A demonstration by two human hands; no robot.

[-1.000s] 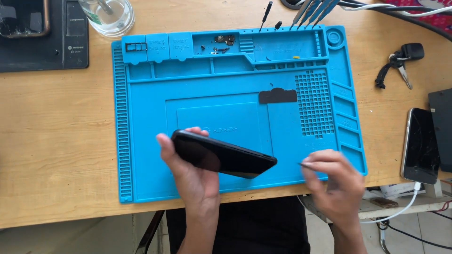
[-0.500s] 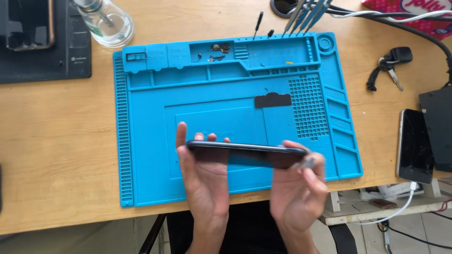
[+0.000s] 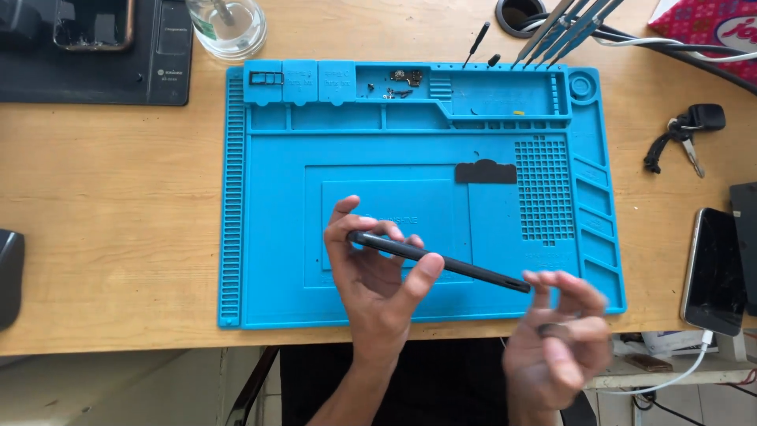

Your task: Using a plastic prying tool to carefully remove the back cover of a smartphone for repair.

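centre frame: left hand (image 3: 377,272) pinches thin black phone (image 3: 438,261) edge-on; rigid, slick, likely fragile; grip long edges. right hand (image 3: 561,341) blurred, grip unclear.

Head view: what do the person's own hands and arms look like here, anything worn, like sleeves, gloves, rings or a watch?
Both are bare. The left hand has no glove, no visible ring, and its forearm shows no sleeve or watch. The right hand is motion-blurred; no glove or sleeve shows, but small items like rings cannot be ruled out there. Below the arms, dark clothing covers the lap.
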